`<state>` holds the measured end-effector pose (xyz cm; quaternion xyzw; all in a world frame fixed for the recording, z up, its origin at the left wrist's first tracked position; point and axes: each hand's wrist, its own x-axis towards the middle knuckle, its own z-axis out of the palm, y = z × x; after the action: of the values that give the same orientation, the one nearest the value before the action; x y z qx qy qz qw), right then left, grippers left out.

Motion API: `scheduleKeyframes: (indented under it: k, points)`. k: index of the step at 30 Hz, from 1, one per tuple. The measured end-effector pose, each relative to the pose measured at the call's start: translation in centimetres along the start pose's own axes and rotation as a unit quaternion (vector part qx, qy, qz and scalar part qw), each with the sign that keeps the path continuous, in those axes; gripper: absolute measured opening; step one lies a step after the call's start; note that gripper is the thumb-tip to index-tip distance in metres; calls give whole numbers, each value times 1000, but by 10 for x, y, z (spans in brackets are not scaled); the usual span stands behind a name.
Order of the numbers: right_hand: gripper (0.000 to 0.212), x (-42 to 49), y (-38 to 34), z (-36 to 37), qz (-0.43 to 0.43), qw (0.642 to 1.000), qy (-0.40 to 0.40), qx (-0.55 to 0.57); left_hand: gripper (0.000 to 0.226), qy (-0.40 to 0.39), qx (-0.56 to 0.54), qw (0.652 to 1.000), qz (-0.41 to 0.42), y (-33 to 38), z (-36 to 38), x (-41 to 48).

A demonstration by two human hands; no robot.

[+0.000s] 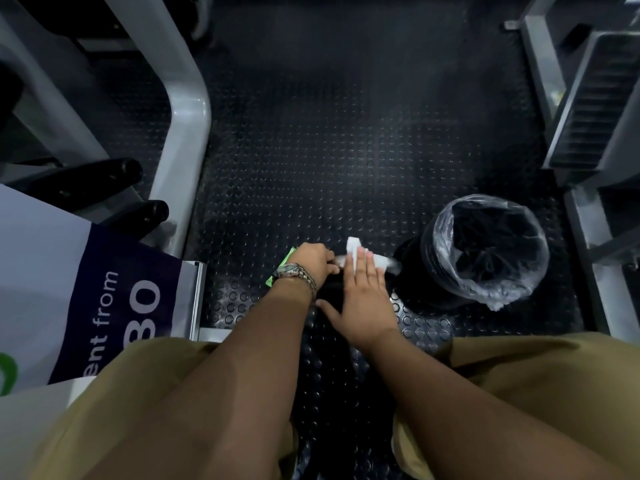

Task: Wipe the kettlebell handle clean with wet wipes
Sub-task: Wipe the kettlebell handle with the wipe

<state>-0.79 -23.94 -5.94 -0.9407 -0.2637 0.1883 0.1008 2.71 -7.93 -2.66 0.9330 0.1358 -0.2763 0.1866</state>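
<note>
- Kettlebell handle (341, 260): we see it as a short grey bar low on the studded floor (346, 150), between the two hands. Its long axis runs left to right across our view. The bell's body is lost in shadow beneath it.
- Left grip (313, 263): the fingers are clenched round the left end of the handle, steadying it. A green wipe pack (286, 258) shows just beyond the knuckles.
- Right grip (363, 299): released, with the fingers straight and flat, pressing the wet wipe (354, 244) onto the bar. The wipe drapes over the handle, with white ends showing on either side of the fingertips.
- Relation for the next stroke: we judge that the wipe must travel along the bar, and the right grip is the nearer to its unwiped right end.
- Room: the lined bin (446, 230) stands just beside that right end and limits the sweep. The machine frame (187, 133) is well apart on the left, and the floor ahead lies open.
</note>
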Motion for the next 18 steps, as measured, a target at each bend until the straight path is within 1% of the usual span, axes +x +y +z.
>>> scheduleKeyframes:
  k: [3, 6, 9, 11, 14, 16, 18]
  points:
    - [108, 14, 1, -7, 26, 999, -6, 25, 34, 4, 6, 1000, -7, 1, 1, -1]
    - [107, 24, -5, -10, -19, 999, -38, 5, 27, 8, 9, 1000, -6, 1, 2, -1]
    - [108, 11, -6, -5, -57, 998, -35, -1, 29, 6, 17, 1000, 1, 1, 1, -1]
    - [109, -1, 1, 3, -40, 999, -14, -21, 31, -3, 18, 1000, 8, 1, -1, -1]
    - [110, 0, 13, 3, 17, 999, 18, -22, 34, -15, 14, 1000, 9, 1, -1, 2]
    - [110, 11, 11, -2, 27, 1000, 2, -4, 31, -3, 4, 1000, 6, -2, 2, 1]
    - [110, 20, 1, -7, -4, 1000, -22, 2, 26, 11, -5, 1000, 0, -3, 4, 0]
